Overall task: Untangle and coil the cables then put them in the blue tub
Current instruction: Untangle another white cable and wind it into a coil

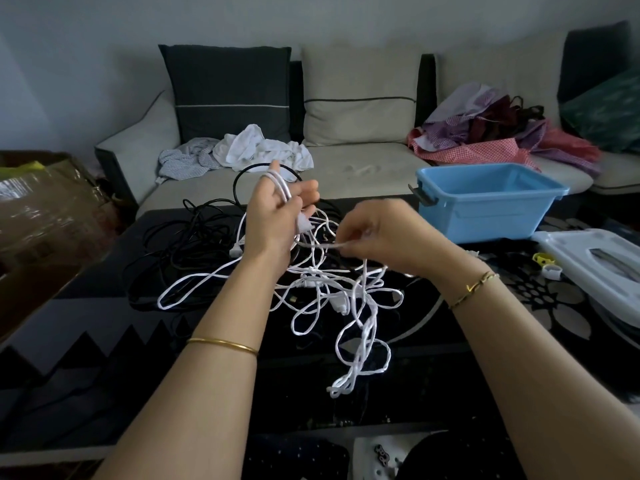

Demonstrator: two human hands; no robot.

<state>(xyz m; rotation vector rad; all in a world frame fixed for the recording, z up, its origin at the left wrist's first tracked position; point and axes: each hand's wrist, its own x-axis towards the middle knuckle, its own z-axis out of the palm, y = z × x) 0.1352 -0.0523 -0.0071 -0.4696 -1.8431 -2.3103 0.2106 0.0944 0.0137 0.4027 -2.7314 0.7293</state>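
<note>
Head view. You are holding your left hand (273,220) up at frame centre, palm toward you. Its fingers are curling round a few loops of the white cable (370,317), which are wrapping over the fingertips. Your right hand (381,233), just right of centre, is pinching one strand of the same cable between thumb and fingertips. That strand is running leftward toward the left hand.

The rest of the white cable is lying in a loose tangle on the dark table (104,358) below both hands and trailing toward lower centre. Black cables (187,237) are lying heaped at centre left, touching the white tangle. The blue tub (485,206) is sitting at the table's far edge, right of centre, apart from the cables.

Across the upper frame, a sofa (363,157) is carrying crumpled clothes (256,150). A cardboard box (41,216) is standing at the left edge.
</note>
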